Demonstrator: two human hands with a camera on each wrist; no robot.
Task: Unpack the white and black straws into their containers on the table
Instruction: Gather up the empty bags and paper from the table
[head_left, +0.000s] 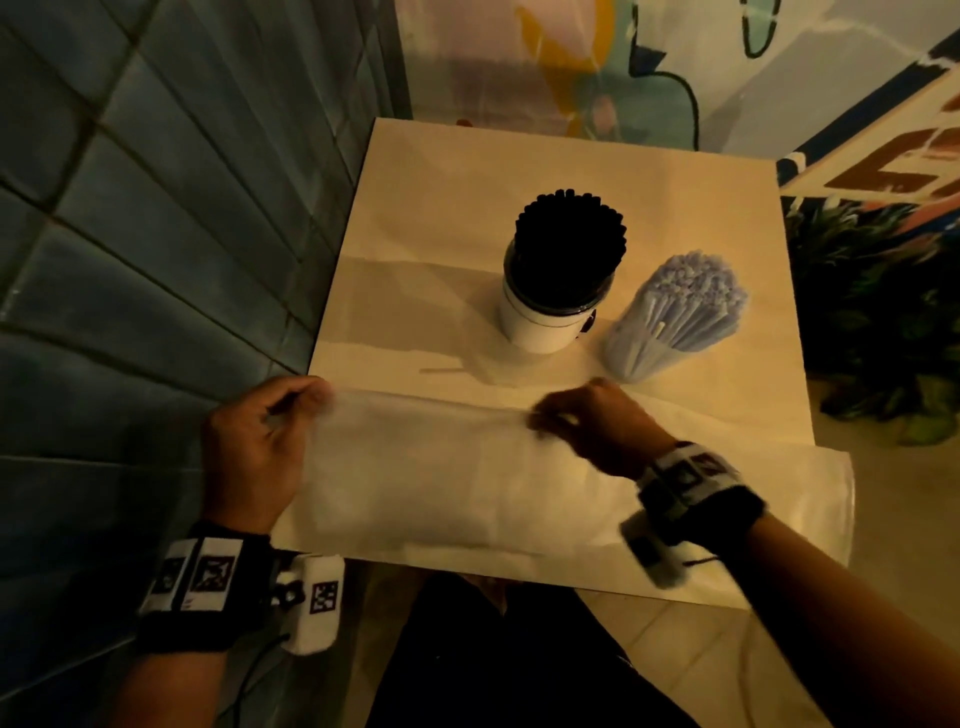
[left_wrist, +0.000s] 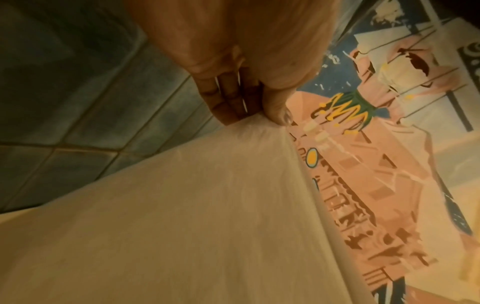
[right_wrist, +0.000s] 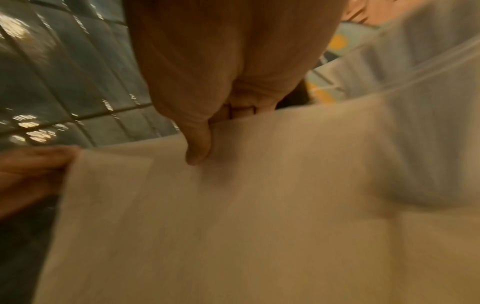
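Hands (head_left: 254, 447) (head_left: 597, 426) pinching clear bag (head_left: 431, 483), straws potted

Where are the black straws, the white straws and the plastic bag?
black straws (head_left: 570, 244), head view, top of the bundle.
white straws (head_left: 685, 306), head view, middle of the bundle.
plastic bag (head_left: 441, 478), head view, its flat middle.

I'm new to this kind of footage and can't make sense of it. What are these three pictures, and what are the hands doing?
No machine here: a person wears three cameras. The head view looks down at a table. The other two sit on the wrists, looking along the fingers. On the table stand a white cup full of black straws, a clear container packed with white straws, and one loose straw. The left hand and right hand each pinch the top edge of a thin, see-through plastic bag, which looks empty, stretched between them.
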